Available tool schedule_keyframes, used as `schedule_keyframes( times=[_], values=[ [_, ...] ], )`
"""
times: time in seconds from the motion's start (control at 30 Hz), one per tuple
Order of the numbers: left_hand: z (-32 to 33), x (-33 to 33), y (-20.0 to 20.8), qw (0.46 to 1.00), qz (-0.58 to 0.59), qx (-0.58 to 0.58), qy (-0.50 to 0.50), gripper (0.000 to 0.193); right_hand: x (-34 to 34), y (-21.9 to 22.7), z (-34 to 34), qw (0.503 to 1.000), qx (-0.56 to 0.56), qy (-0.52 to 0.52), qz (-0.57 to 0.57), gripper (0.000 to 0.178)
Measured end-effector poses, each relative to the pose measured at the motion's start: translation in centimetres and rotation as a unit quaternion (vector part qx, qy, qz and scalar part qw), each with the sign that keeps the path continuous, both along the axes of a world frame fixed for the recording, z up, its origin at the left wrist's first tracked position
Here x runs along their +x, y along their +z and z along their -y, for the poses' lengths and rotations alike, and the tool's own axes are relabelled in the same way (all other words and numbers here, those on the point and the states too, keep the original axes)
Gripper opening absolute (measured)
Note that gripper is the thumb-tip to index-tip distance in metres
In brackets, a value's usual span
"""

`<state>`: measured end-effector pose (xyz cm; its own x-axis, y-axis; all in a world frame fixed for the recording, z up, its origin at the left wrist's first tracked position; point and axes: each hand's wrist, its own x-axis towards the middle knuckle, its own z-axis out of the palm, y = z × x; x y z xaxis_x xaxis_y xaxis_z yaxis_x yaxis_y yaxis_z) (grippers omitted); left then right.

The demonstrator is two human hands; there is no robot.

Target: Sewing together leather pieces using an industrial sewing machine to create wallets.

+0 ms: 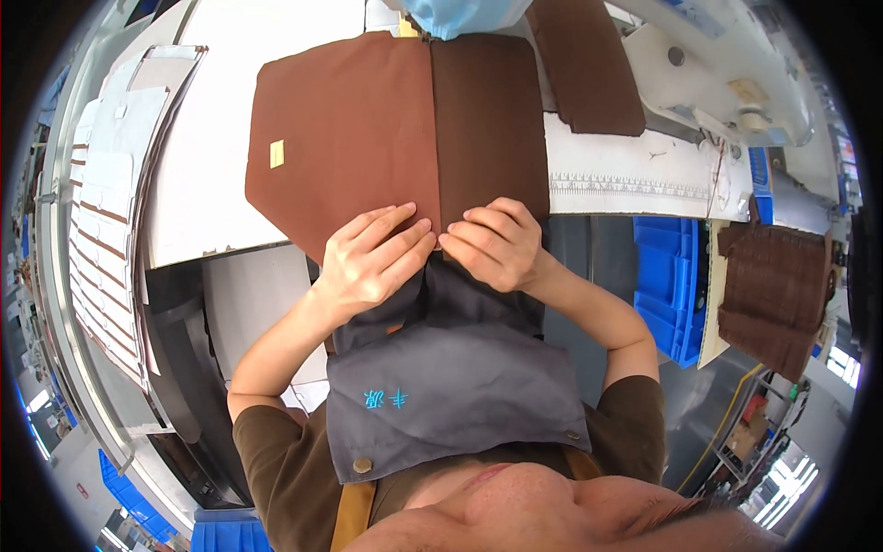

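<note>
A fabric piece lies on the white table in front of me, made of a reddish-brown panel [345, 120] and a darker brown panel [487, 120] that meet along a straight line. A small yellow label [277, 154] sits on the reddish side. At the near end of that line, my left hand [372, 262] pinches the reddish panel's edge between thumb and fingers. Close beside it, my right hand [501, 247] grips the darker panel's edge with curled fingers. The near edge between my hands hangs at the table's front, and my fingers hide part of it.
Beyond the fabric is a light-blue, soft-looking thing [469, 13]. Another brown fabric piece [589, 74] lies next to a white machine [736, 69]. A ruler strip [635, 184] runs along the table. Right are a blue crate [667, 285] and stacked brown fabric [773, 294]; left, layered white-and-brown pieces [106, 248].
</note>
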<state>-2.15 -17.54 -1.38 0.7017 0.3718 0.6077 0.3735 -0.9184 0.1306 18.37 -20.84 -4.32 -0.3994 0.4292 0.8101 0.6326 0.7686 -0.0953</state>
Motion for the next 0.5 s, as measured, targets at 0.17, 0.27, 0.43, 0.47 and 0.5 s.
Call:
schedule_keyframes(
  times=[0.17,0.27,0.43,0.47,0.5],
  values=[
    [-2.2,0.1,4.1,0.969,-0.069,-0.226,-0.069,0.012,0.6,1.2,-0.8,0.996,-0.006,0.068,0.064,0.008],
    [-6.8,1.4,3.4,0.980,-0.058,-0.190,0.025,0.024,0.2,1.6,-1.5,0.986,-0.032,0.135,0.094,0.010],
    [-10.4,2.2,1.4,0.994,-0.069,-0.067,0.044,0.030,0.3,2.7,-2.1,0.975,-0.043,0.155,0.152,0.010],
    [-10.6,2.2,1.4,0.995,-0.067,-0.062,0.050,0.031,0.4,3.0,-2.5,0.973,-0.043,0.157,0.163,0.010],
    [-10.9,2.2,1.3,0.994,-0.069,-0.060,0.055,0.031,0.4,3.1,-2.9,0.973,-0.041,0.158,0.163,0.010]
  ],
)
